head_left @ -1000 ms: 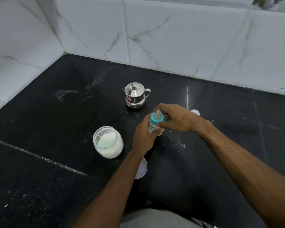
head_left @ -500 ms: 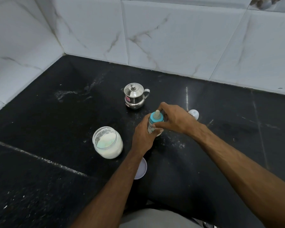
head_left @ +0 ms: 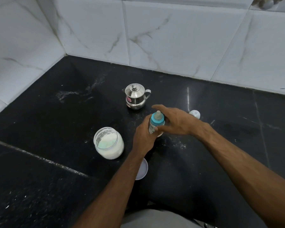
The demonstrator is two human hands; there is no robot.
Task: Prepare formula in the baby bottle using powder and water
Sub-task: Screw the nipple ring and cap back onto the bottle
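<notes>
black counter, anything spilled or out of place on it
Yes: white powder is scattered on the black stone counter just right of the blue-collared baby bottle, around. The clear powder jar stands open, its white round lid lying apart near the left forearm.

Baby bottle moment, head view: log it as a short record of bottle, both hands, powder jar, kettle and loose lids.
bottle: baby bottle upright, blue collar and teat on
left hand: left hand grips the bottle body
right hand: right hand at the collar, fingers spread; grip unclear
powder: open powder jar, left of the bottle
water: lidded steel kettle behind
loose lids: white lid under left forearm; small white cap beyond right hand
surface: black counter
</notes>
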